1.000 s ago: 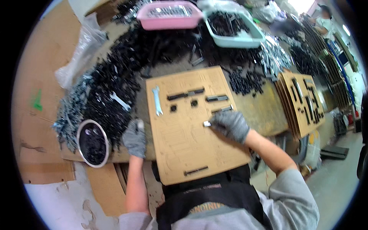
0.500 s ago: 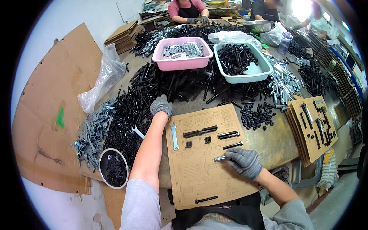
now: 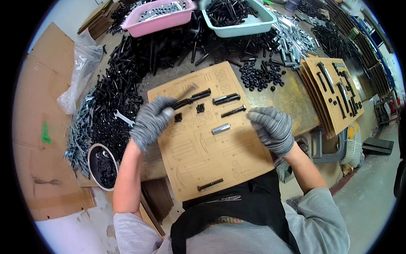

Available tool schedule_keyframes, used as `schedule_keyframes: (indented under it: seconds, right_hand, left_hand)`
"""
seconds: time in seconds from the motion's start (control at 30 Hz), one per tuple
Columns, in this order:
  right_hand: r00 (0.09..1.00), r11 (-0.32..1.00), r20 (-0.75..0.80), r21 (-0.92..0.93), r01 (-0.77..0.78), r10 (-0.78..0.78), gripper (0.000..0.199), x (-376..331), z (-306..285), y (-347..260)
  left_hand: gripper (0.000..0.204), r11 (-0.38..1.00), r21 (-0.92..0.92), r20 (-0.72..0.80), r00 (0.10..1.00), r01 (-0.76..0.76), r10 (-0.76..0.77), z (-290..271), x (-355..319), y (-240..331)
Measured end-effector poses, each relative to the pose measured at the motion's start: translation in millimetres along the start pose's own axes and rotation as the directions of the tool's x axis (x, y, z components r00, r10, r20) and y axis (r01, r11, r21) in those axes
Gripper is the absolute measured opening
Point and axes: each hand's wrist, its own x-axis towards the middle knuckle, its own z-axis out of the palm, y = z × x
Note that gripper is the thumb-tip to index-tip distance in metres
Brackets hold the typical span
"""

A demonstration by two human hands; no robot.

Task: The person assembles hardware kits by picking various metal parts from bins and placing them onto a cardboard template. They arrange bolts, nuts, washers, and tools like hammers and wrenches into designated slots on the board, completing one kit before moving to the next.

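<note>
While the left hand [image 3: 151,120] pinches a blurred silvery part [image 3: 186,91] over the card [image 3: 211,139] at frame centre, it should seat it squarely in a cutout beside the black bolts [image 3: 198,96]; the right hand [image 3: 270,127], fingers loosely spread, can steady the card's right edge.

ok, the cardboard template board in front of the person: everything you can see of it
The cardboard template board is a flat tan sheet with cut outlines and slots, lying slightly rotated on the worktable, its near edge overhanging toward the person. Black bolts and spacers sit in upper slots, a silver sleeve lies mid-board, and one black bolt lies near the bottom. The gloved left hand holds a blurred metal tool above its top left; the gloved right hand rests on its right edge.
</note>
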Motion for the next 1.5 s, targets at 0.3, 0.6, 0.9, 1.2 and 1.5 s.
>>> schedule_keyframes:
  seconds: [0.3,0.6,0.9,1.2,1.5]
  right_hand:
    - [0.898,0.988,0.420,-0.019,0.155,-0.133,0.024,-22,22,-4]
    - [0.925,0.966,0.314,-0.077,0.248,-0.212,0.015,-16,36,5]
    - [0.994,0.998,0.114,-0.056,0.011,-0.004,0.020,-40,0,3]
    - [0.998,0.997,0.038,0.047,-0.059,0.057,0.018,-13,-1,-13]
    - [0.975,0.950,0.053,0.221,-0.220,0.214,0.023,29,28,-37]
  left_hand:
    - [0.034,0.692,-0.504,0.544,0.812,0.517,-0.210,89,-40,30]
    - [0.031,0.898,0.418,-0.215,0.975,0.139,-0.051,23,33,26]
    - [0.048,0.704,0.592,-0.536,0.844,0.394,-0.022,-38,201,-61]
    - [0.047,0.860,0.466,-0.585,0.802,0.210,0.121,-66,179,-77]
    - [0.024,0.632,-0.771,-0.257,0.945,-0.076,-0.201,4,-14,7]
